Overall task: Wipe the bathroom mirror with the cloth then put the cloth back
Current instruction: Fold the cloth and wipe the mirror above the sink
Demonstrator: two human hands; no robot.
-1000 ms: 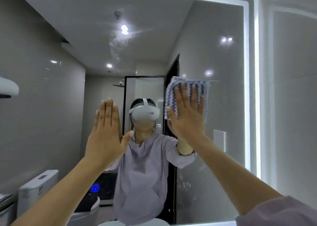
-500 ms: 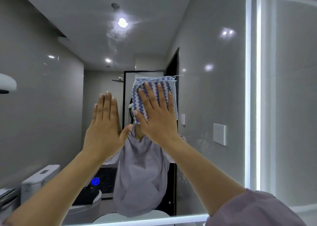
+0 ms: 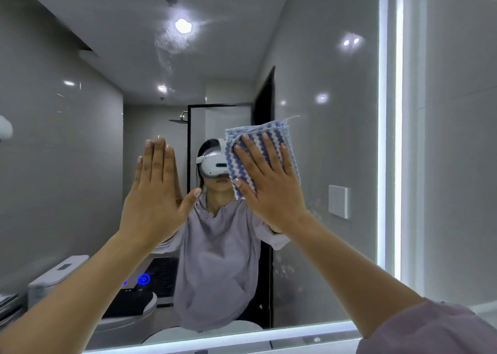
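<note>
Fingers (image 3: 265, 149) of our right hand (image 3: 271, 189) lie spread and flat, pressing the cloth (image 3: 289, 138) against the mirror (image 3: 336, 144) at the centre of the frame; they pin it rather than curl round it. Largest before us is that mirror, lit along its right and lower edges. In its lower left we see a reflected toilet (image 3: 61, 273). Our left hand (image 3: 156, 195) is raised left of centre, fingers straight and together, thumb out, holding nothing; we cannot tell whether it touches the glass. Blue and white stripes run across the cloth, folded, with a loose thread at its upper right corner.
</note>
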